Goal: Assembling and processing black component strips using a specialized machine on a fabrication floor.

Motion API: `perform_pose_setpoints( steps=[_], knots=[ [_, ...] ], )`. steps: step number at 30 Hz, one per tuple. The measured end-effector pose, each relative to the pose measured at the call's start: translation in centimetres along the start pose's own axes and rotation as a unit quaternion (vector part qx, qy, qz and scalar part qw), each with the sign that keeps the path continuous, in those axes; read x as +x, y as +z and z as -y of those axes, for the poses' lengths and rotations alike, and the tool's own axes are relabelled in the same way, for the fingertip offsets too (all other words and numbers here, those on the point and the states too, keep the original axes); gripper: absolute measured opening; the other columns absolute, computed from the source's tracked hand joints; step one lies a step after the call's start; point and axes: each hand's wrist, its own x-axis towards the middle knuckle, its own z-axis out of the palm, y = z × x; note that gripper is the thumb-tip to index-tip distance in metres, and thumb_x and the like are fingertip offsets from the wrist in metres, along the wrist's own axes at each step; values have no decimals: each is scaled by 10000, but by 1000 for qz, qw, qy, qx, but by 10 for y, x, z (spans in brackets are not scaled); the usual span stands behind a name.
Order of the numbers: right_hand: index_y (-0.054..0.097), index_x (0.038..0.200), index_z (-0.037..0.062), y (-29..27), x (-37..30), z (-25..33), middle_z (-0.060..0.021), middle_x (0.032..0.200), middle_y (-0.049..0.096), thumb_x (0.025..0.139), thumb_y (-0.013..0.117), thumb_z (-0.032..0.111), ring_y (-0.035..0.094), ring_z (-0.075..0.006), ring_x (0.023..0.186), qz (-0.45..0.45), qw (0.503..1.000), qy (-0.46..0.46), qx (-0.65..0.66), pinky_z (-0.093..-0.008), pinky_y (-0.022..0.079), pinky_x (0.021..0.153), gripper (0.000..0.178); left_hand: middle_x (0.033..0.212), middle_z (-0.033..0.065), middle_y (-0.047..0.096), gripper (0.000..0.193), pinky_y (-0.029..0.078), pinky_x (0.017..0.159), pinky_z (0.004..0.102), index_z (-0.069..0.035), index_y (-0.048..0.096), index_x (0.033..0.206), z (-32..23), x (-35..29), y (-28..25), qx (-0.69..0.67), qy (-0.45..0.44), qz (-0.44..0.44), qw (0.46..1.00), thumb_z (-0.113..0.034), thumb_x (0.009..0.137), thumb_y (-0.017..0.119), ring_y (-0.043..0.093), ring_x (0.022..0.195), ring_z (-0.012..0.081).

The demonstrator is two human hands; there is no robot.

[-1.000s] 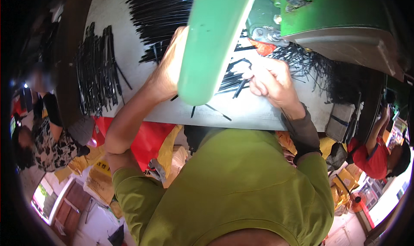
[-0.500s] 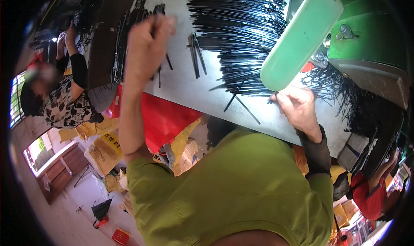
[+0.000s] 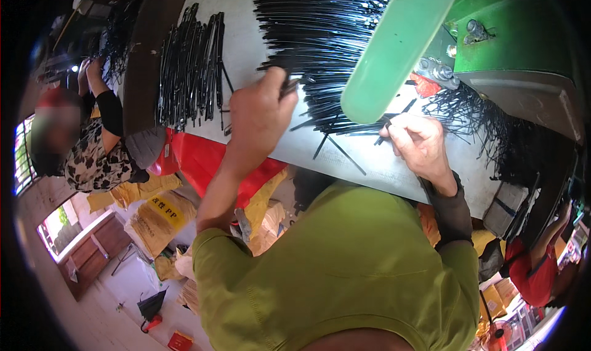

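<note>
Beside the left edge of a wide heap of thin black rods (image 3: 314, 28), my left hand (image 3: 258, 117) is closed, with dark rod ends (image 3: 290, 86) showing at its fingertips. My right hand (image 3: 422, 145) pinches a single black rod (image 3: 407, 106) between thumb and fingers, below the rounded end of a pale green bar (image 3: 394, 55). Two loose rods (image 3: 346, 154) lie on the metal tabletop (image 3: 295, 145) between my hands. To the left, a separate bunch of black rods (image 3: 192, 74) lies side by side.
A green machine housing (image 3: 517, 43) with metal fittings (image 3: 438, 71) stands at the right. Below it a tangle of thin black pieces (image 3: 471, 120) spills over the table. A red sheet (image 3: 200, 160) hangs at the front edge. Another person (image 3: 92, 135) works at the far left.
My left hand has come from the left bunch to the right and closed where loose rods lay by the heap. My right hand stays near its place; a rod now shows in its pinch.
</note>
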Motion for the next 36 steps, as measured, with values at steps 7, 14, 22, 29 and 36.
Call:
perform_pose_setpoints(
  steps=[7,14,22,29,36],
  knots=[
    [671,811,-23,-5,-8,0,-22,588,579,858,578,58,496,-41,492,-31,999,5,18,-208,381,463,132,962,145,585,415,467,724,359,-14,574,1106,-36,24,20,53,103,83,990,-191,773,747,566,814,270],
    [651,795,-6,9,-10,9,-141,752,616,794,639,70,599,-315,641,156,980,-104,-68,-365,468,575,76,683,171,602,248,455,551,438,-23,545,950,-6,13,-1,0,80,-68,995,-264,900,582,611,598,339],
    [655,768,33,23,-21,0,-124,745,593,789,641,126,595,-309,647,238,959,-100,-114,-383,463,576,96,651,120,565,238,421,500,399,-46,540,779,-17,-72,18,-46,16,122,991,-241,827,667,569,575,308],
    [651,769,20,30,-25,-1,-117,765,611,776,641,100,601,-305,670,217,966,-112,-88,-369,475,602,81,694,130,585,133,433,532,387,-28,586,842,-12,-80,47,-48,29,91,994,-114,798,678,579,598,317],
    [640,767,-8,16,-37,-3,-127,753,618,763,645,54,612,-296,668,151,982,-79,-80,-362,480,602,62,652,83,523,105,420,512,401,-66,526,792,-20,-67,33,-73,45,72,994,-79,773,629,563,595,286]
  ],
)
